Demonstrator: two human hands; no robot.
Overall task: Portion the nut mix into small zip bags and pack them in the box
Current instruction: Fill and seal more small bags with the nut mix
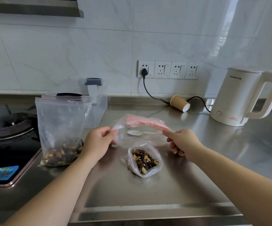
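A small clear zip bag [144,162] with a pink seal strip holds a portion of nut mix and rests on the steel counter [148,193]. My left hand [97,141] pinches the left end of its mouth and my right hand [183,141] pinches the right end, stretching the pink strip between them. The big zip bag [61,128] with nut mix at its bottom stands upright to the left. Behind it stands a clear plastic box [97,97]. A white plastic spoon [136,132] lies on the counter behind the small bag.
A gas hob [9,128] lies at the left. A paper cup [180,103] lies on its side near the wall. A white electric kettle [244,97] stands at the right, its cable plugged into the wall sockets [167,69].
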